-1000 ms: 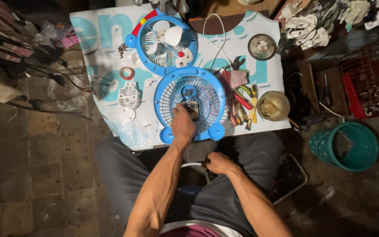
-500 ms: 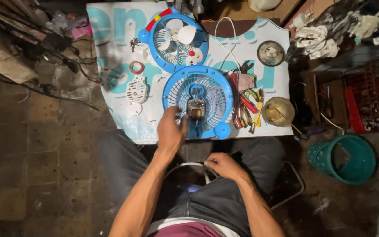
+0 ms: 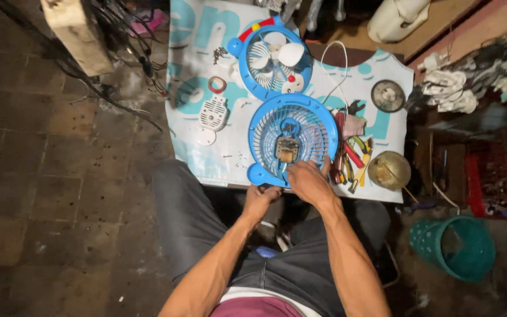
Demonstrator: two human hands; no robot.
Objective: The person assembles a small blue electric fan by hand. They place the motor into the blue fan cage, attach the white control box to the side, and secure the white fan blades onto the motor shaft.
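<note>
A blue fan grille (image 3: 293, 141) lies on the table (image 3: 206, 158), a motor (image 3: 287, 149) at its centre. The right hand (image 3: 307, 181) rests fingers on its rim; the left hand (image 3: 259, 198) grips its lower edge. Tools (image 3: 350, 155) lie just beside.

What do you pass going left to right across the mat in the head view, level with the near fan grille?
White vent cover → blue fan grille with its motor → hand tools → brass bowl.
</note>
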